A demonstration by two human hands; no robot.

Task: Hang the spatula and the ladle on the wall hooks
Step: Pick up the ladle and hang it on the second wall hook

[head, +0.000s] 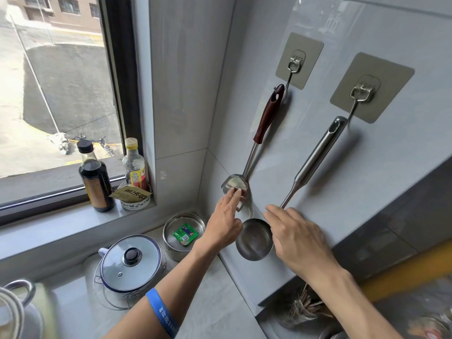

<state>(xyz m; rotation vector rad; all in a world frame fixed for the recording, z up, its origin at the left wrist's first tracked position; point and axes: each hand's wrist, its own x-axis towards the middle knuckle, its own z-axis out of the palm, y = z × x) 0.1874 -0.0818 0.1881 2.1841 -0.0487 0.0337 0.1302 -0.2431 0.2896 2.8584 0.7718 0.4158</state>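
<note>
The spatula (265,123), steel with a dark red-brown handle, hangs from the left wall hook (294,63). The all-steel ladle (315,157) hangs from the right wall hook (362,90), its bowl low against the tiles. My left hand (223,223) reaches up with fingertips touching the spatula's blade. My right hand (297,238) lies flat over the ladle's bowl and lower shaft, fingers spread, and covers part of the bowl. Neither hand is wrapped around a handle.
A dark sauce bottle (94,177), a clear bottle (134,165) and a small bowl with a packet (133,196) stand on the window sill. On the counter sit a steel cup holding a green packet (183,232), a lidded pot (132,263) and a jar of sticks (304,311).
</note>
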